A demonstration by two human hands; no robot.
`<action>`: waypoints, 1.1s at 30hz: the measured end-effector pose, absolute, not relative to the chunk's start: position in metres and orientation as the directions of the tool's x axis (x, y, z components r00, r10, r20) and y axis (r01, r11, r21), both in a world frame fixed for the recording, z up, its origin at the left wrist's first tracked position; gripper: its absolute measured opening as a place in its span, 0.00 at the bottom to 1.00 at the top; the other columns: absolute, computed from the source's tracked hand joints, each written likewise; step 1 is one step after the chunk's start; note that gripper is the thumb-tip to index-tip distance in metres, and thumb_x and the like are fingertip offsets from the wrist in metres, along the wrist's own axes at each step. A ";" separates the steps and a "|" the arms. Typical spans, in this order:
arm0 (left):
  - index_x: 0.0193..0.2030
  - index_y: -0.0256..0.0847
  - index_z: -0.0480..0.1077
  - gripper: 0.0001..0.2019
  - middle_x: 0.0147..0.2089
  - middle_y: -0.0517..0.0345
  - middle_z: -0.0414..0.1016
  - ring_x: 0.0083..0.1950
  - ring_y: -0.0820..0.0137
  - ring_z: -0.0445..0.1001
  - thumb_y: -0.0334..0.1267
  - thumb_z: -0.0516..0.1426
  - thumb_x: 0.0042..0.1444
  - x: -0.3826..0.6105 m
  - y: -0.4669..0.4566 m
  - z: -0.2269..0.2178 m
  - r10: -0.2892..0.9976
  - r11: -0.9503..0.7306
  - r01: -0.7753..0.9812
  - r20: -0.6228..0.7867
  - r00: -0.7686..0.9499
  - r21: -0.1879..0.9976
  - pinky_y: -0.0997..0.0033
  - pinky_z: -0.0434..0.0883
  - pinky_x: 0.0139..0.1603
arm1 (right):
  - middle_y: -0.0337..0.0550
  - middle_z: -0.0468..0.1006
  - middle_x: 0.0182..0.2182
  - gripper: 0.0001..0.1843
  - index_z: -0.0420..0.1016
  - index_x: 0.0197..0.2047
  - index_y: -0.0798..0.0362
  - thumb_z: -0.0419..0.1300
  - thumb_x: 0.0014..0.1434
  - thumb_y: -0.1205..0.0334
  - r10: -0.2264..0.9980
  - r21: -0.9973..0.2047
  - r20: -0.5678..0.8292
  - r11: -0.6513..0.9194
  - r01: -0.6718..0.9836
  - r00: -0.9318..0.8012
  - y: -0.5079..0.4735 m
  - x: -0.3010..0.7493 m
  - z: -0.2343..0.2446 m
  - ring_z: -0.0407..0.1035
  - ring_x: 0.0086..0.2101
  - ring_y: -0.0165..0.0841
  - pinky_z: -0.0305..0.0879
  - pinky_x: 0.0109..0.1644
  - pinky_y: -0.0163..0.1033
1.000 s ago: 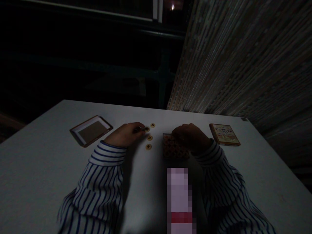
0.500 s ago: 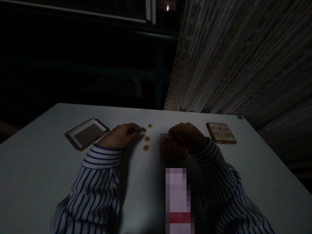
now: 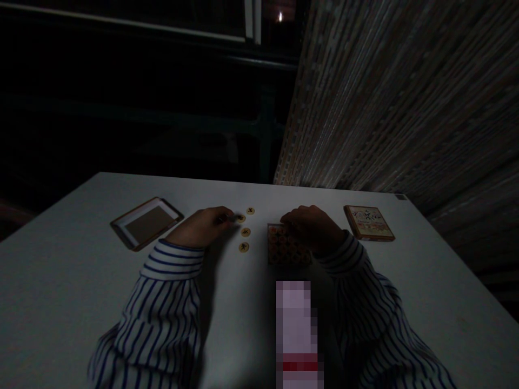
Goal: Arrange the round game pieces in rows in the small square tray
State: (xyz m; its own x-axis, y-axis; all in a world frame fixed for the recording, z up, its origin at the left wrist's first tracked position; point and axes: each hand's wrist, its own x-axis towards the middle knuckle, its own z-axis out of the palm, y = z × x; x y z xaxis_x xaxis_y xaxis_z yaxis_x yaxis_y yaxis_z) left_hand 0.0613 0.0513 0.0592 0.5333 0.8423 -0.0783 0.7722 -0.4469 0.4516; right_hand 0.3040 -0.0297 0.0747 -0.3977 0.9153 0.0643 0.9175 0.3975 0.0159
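Fingers pinched, my left hand [image 3: 200, 227] holds what looks like a Chinese chess piece [image 3: 237, 217] at its fingertips, the piece partly hidden and dim. Close by, several round wooden Chinese chess pieces lie in a rough column on the white table, among them a far piece [image 3: 250, 210], a middle piece [image 3: 245, 232] and a near piece [image 3: 244, 247]. My right hand [image 3: 312, 224] is closed over the far right part of a small box [image 3: 269, 254] filled with rows of pieces. Its fingertips are in shadow, and anything between them is hidden.
An open tray-like lid [image 3: 177, 218] lies on the left of the white table [image 3: 73, 281]. On the right lies a flat box with a printed picture [image 3: 370, 221]. A striped curtain [image 3: 365, 108] hangs beyond the table's far right edge. A blurred-out patch [image 3: 295, 324] covers the near middle.
The view has shifted very slightly. Both hands keep nearly the same place and pose, and the pieces on the table have not moved.
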 end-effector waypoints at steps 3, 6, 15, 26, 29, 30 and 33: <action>0.43 0.43 0.68 0.17 0.41 0.58 0.74 0.41 0.68 0.71 0.45 0.48 0.49 0.062 0.051 0.057 0.849 -0.436 0.791 -0.096 0.520 0.429 0.73 0.66 0.39 | 0.46 0.74 0.34 0.12 0.70 0.38 0.53 0.48 0.56 0.62 0.918 0.029 0.025 0.396 0.918 -0.397 -0.030 0.302 0.075 0.66 0.36 0.34 0.52 0.36 0.37; 0.43 0.43 0.68 0.17 0.39 0.57 0.75 0.40 0.67 0.72 0.45 0.48 0.49 0.062 0.056 0.048 0.846 -0.445 0.810 -0.117 0.520 0.381 0.73 0.66 0.38 | 0.45 0.74 0.34 0.11 0.70 0.38 0.53 0.48 0.56 0.61 0.918 0.040 0.009 0.395 0.918 -0.396 -0.029 0.300 0.075 0.66 0.36 0.35 0.53 0.35 0.37; 0.42 0.45 0.69 0.14 0.40 0.55 0.73 0.41 0.66 0.70 0.40 0.51 0.46 0.079 0.057 0.029 0.797 -0.525 0.802 -0.166 0.581 0.285 0.73 0.64 0.39 | 0.45 0.74 0.36 0.14 0.69 0.43 0.51 0.46 0.58 0.60 0.919 0.026 -0.006 0.395 0.918 -0.395 -0.028 0.295 0.070 0.66 0.38 0.36 0.53 0.36 0.38; 0.31 0.41 0.69 0.10 0.34 0.50 0.71 0.34 0.64 0.70 0.42 0.51 0.47 0.095 0.050 0.018 0.809 -0.554 0.810 -0.107 0.578 0.191 0.69 0.63 0.31 | 0.45 0.74 0.37 0.14 0.68 0.44 0.50 0.47 0.58 0.61 0.912 0.038 -0.020 0.409 0.912 -0.409 -0.027 0.296 0.064 0.65 0.38 0.35 0.54 0.37 0.39; 0.30 0.41 0.69 0.08 0.34 0.52 0.71 0.34 0.66 0.70 0.41 0.52 0.47 0.096 0.051 0.016 0.800 -0.564 0.801 -0.110 0.590 0.201 0.70 0.63 0.31 | 0.45 0.74 0.36 0.14 0.68 0.45 0.49 0.47 0.58 0.61 0.914 0.041 -0.021 0.405 0.913 -0.404 -0.027 0.296 0.064 0.65 0.39 0.35 0.54 0.37 0.39; 0.30 0.41 0.69 0.08 0.34 0.52 0.71 0.34 0.66 0.70 0.41 0.51 0.47 0.096 0.051 0.016 0.797 -0.568 0.798 -0.108 0.594 0.201 0.70 0.63 0.32 | 0.45 0.74 0.36 0.14 0.68 0.45 0.49 0.47 0.57 0.62 0.915 0.038 -0.020 0.403 0.914 -0.403 -0.027 0.296 0.065 0.65 0.38 0.35 0.54 0.37 0.39; 0.30 0.41 0.69 0.09 0.34 0.52 0.71 0.34 0.65 0.70 0.42 0.51 0.47 0.095 0.051 0.016 0.793 -0.575 0.794 -0.106 0.600 0.195 0.69 0.63 0.32 | 0.45 0.74 0.37 0.14 0.68 0.45 0.50 0.48 0.57 0.62 0.916 0.023 -0.020 0.402 0.915 -0.401 -0.027 0.295 0.066 0.65 0.38 0.35 0.54 0.37 0.38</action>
